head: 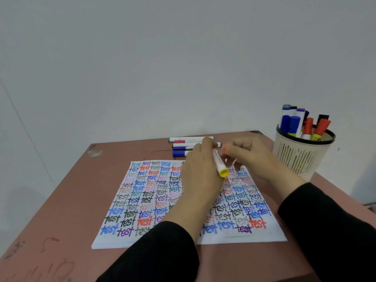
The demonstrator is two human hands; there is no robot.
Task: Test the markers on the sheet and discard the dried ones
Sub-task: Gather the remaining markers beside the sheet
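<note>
Head view: over the sheet on the table, the left hand has its grip wrapped round the yellow marker. The marker's long axis points away and its yellow end is nearest. The right hand looks pinched on the far end, so I'd pull along that axis.

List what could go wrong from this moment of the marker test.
1. The sheet is nearly filled with "test" words, so a faint new stroke from the yellow-ended marker in the left hand may be hard to judge.
2. The loose markers lie at the far edge of the table, close behind both hands; a nudge from the right hand might send them rolling.
</note>
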